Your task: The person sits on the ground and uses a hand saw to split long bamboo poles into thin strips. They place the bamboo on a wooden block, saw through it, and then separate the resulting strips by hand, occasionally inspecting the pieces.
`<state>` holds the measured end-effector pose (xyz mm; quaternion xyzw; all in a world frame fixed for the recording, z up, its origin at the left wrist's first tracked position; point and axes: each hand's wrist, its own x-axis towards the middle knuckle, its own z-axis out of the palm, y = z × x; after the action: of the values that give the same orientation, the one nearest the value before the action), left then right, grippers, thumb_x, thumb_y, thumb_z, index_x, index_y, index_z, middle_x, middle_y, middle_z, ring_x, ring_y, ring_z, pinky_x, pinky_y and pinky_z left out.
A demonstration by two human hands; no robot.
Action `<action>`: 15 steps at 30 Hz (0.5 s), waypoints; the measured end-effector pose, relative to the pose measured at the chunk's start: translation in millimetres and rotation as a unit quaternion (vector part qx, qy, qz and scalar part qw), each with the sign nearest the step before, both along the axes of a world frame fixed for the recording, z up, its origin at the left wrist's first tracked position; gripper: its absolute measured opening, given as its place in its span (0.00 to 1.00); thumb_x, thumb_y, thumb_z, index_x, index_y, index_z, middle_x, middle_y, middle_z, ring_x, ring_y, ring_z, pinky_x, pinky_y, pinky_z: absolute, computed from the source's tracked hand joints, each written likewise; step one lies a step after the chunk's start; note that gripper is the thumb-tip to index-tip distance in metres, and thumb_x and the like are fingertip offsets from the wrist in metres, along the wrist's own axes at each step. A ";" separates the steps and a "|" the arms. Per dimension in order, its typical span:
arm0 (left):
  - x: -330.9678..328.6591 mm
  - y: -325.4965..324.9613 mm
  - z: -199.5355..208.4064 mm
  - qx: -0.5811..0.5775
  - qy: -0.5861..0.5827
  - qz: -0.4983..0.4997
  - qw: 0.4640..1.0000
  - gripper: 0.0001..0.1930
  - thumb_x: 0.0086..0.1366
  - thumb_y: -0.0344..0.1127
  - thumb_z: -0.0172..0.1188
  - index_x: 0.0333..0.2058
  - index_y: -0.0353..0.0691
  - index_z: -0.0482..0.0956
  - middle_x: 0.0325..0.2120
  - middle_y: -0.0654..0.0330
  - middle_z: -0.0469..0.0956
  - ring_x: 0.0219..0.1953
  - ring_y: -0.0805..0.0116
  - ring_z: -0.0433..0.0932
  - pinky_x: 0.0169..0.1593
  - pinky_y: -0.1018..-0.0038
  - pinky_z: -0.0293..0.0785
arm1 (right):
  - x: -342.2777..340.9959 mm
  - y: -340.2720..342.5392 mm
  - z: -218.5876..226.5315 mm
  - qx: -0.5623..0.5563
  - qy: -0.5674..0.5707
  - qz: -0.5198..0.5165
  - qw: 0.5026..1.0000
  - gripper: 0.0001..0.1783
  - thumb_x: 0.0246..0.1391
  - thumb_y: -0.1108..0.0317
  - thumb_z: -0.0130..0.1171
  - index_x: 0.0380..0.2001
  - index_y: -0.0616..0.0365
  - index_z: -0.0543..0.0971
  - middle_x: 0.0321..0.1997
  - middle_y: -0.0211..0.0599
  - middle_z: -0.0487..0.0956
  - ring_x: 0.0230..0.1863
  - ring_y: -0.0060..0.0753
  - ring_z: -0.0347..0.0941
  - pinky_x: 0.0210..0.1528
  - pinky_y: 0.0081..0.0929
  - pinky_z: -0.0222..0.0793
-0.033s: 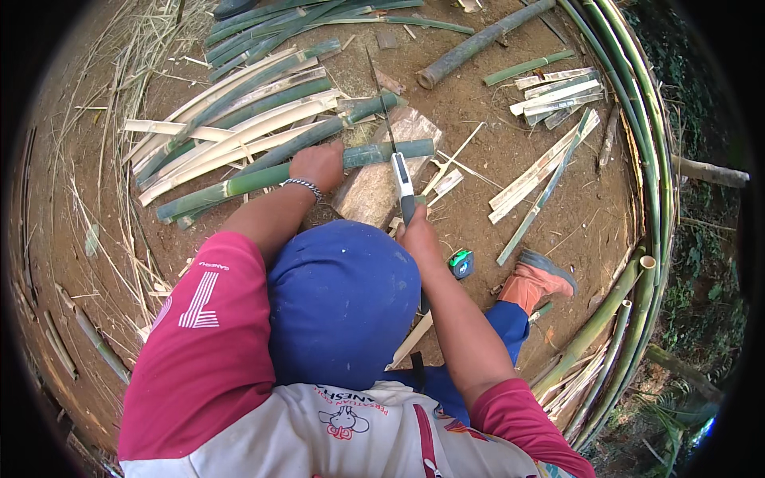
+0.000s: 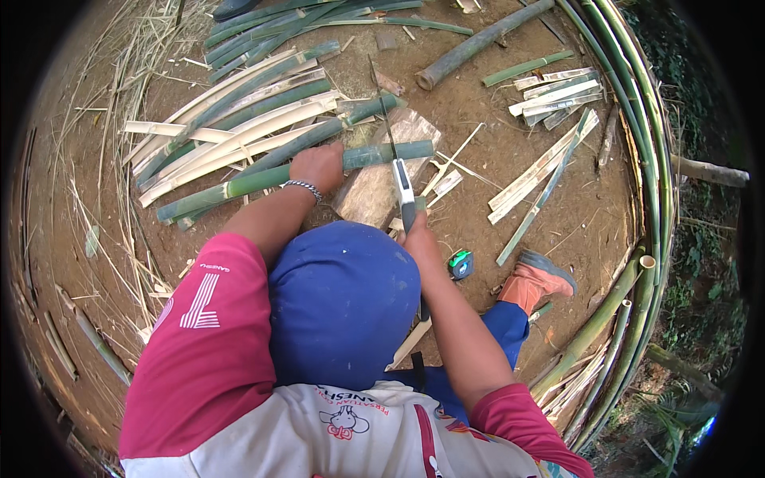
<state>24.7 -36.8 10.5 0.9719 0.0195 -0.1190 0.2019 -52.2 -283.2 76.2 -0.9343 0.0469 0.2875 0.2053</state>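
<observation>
My left hand (image 2: 319, 166) is closed around a green bamboo pole (image 2: 261, 180), pressing it where it lies over a wooden block (image 2: 360, 197). In my right hand (image 2: 423, 240) is the grip of a hand saw (image 2: 404, 180) with a white and dark handle. Its thin blade (image 2: 386, 115) points away from me and crosses the pole near its right end, over the block. Beyond it another green bamboo pole (image 2: 358, 113) lies at an angle under the blade's far part. Some fingers of my right hand are hidden.
Split bamboo strips (image 2: 239, 143) lie spread at the left. A green and black tape measure (image 2: 460, 264) rests beside my right forearm. Short strips (image 2: 560, 97) are piled at the far right, near a thick bamboo pole (image 2: 478, 46). Long bent bamboo poles (image 2: 655, 159) edge the right side.
The saw and my right hand have shifted slightly toward me, the blade still across the pole. My left hand and the pole stay in place.
</observation>
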 end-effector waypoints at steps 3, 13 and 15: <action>-5.0 11.4 -0.4 0.008 0.010 0.009 1.000 0.09 0.59 0.34 0.56 0.39 0.39 0.76 0.35 0.45 0.84 0.40 0.45 0.84 0.45 0.53 0.79 | -92.2 -43.4 17.2 -0.016 0.039 -0.019 0.999 0.23 0.64 0.65 0.52 0.58 0.61 0.61 0.39 0.67 0.80 0.42 0.71 0.78 0.45 0.59 0.73; 0.0 0.3 1.1 0.007 0.010 -0.001 1.000 0.09 0.59 0.33 0.57 0.38 0.39 0.76 0.36 0.45 0.84 0.40 0.45 0.84 0.45 0.52 0.79 | 0.0 4.2 7.3 -0.007 -0.002 0.000 1.000 0.22 0.64 0.65 0.52 0.55 0.63 0.62 0.39 0.67 0.80 0.42 0.70 0.78 0.45 0.57 0.74; -0.5 5.2 0.2 0.004 0.014 0.000 1.000 0.10 0.58 0.34 0.57 0.38 0.39 0.76 0.36 0.45 0.84 0.40 0.45 0.83 0.45 0.52 0.79 | -29.1 -10.0 0.3 -0.017 0.020 -0.019 0.999 0.22 0.63 0.64 0.53 0.55 0.62 0.62 0.40 0.67 0.80 0.42 0.70 0.78 0.46 0.57 0.74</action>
<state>24.2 -31.6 10.7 0.9709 0.0229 -0.1330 0.1979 -81.3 -293.2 76.6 -0.9307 0.0740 0.3011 0.1941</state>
